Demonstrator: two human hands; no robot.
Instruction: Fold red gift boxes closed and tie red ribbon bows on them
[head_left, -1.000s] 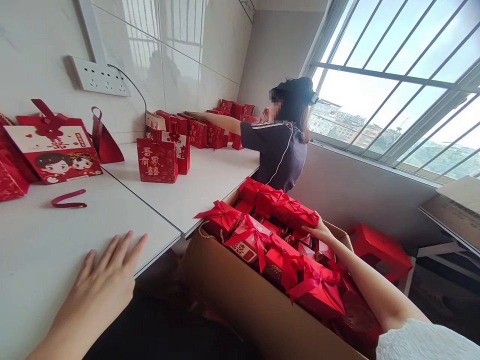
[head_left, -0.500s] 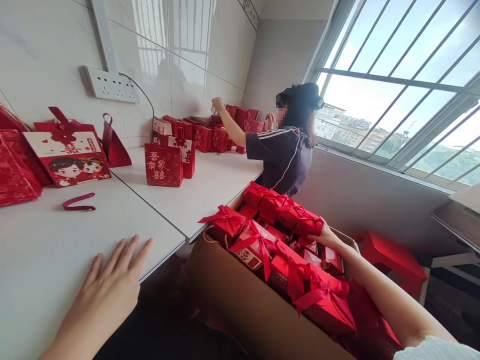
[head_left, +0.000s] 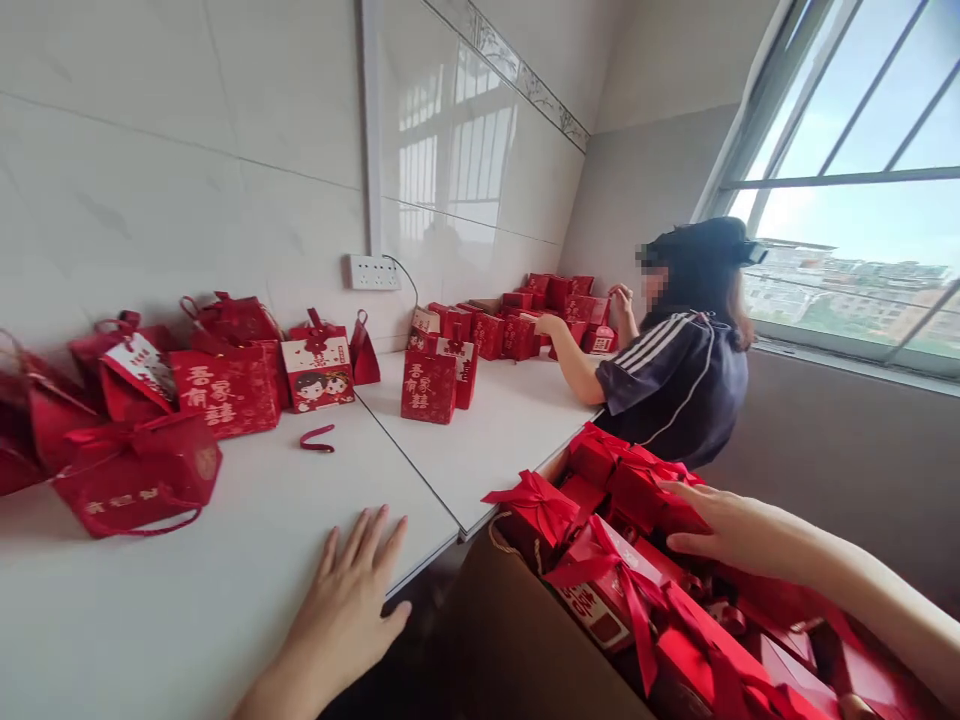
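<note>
The left hand [head_left: 345,590] lies palm down, left of an open brown cardboard carton [head_left: 517,640], on a white tabletop with a dark edge [head_left: 240,570]. Its four fingers are spread slightly, the thumb stands wide off past the table edge, and it holds nothing. The right hand [head_left: 742,535] reaches over the carton, its fingers laid across a red card gift box with a satin bow [head_left: 664,510] inside it. The thumb is parted from the fingers at that box's near side; whether they grip it or merely rest there, I cannot tell.

In the carton, at least three bowed red boxes show in the near row and at least three in the far row; smaller red packets between them overlap too much to count.

Left of the carton, past the left hand, are one curled dark-red strap [head_left: 318,440], one faceted red box with a ribbon and cord handle [head_left: 142,480], one red-and-white box printed with a cartoon couple [head_left: 322,375], one small red triangular box with a loop [head_left: 365,355], and at least five other red boxes, crowded together.

Beyond the carton's left corner stand two upright red boxes [head_left: 429,388], one partly behind the other. Farther beyond, one co-worker in a dark striped top [head_left: 675,385] has both hands near a dense cluster of red boxes [head_left: 517,335].
</note>
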